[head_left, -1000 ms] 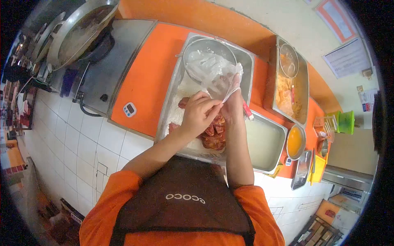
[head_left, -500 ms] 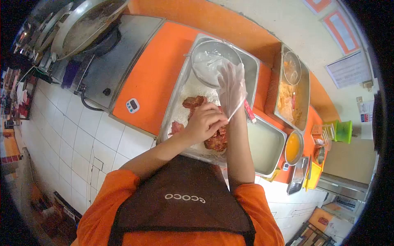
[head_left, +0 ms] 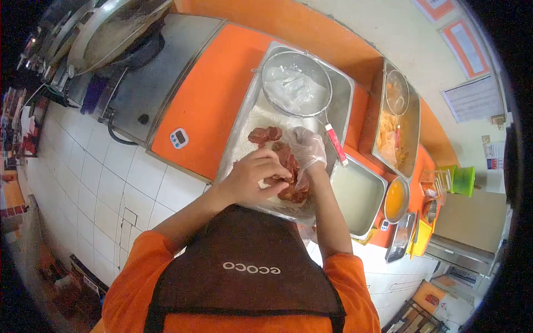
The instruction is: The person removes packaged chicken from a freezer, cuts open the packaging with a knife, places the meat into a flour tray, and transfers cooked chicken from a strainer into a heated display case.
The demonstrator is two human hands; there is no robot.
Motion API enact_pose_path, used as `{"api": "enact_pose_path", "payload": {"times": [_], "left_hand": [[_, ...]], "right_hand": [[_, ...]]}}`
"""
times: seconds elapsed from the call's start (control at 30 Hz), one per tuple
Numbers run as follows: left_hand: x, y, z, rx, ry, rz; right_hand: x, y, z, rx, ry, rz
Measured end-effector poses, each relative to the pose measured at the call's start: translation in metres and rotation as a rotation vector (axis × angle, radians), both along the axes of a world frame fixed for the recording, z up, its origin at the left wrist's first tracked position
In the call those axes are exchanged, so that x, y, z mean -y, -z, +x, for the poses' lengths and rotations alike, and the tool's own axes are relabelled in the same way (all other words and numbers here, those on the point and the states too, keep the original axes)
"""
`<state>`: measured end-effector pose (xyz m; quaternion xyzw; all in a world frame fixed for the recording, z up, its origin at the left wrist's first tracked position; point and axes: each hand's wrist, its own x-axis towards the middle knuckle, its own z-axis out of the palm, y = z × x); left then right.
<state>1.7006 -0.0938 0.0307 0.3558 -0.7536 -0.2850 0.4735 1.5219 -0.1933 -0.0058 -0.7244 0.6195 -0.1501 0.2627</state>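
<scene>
A large metal tray holds white flour and several pieces of red, coated meat. My left hand is bare and hangs over the near left part of the meat, its fingers loosely bent and the thumb apart from them. On my right hand is a clear plastic glove. Its fingers curl down round the right side of the meat, their tips hidden. A round wire strainer with white powder and a crumpled clear plastic in it lies at the tray's far end, its red handle pointing toward my right arm.
Right of the tray are a pan of pale liquid, a bowl of orange liquid and a deep tray of orange crumbs with another strainer. A timer lies on the orange counter. A large wok stands on the stove, upper left.
My left hand has let go of the glove's cuff and moved slightly left and down. My gloved right hand, spread out before, has come down and curled at the meat.
</scene>
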Motion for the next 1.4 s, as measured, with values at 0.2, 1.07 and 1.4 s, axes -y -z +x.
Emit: {"api": "enact_pose_path", "payload": {"times": [0.2, 1.07, 1.4], "left_hand": [[-0.006, 0.010, 0.001, 0.017, -0.054, 0.195], [-0.013, 0.028, -0.024, 0.440, -0.073, 0.152], [-0.018, 0.019, -0.019, 0.264, -0.101, 0.291]], "right_hand": [[0.002, 0.027, -0.013, 0.093, 0.193, 0.045], [-0.024, 0.028, -0.009, 1.165, 0.457, 0.420], [-0.030, 0.011, 0.001, 1.676, 0.677, 0.488]]}}
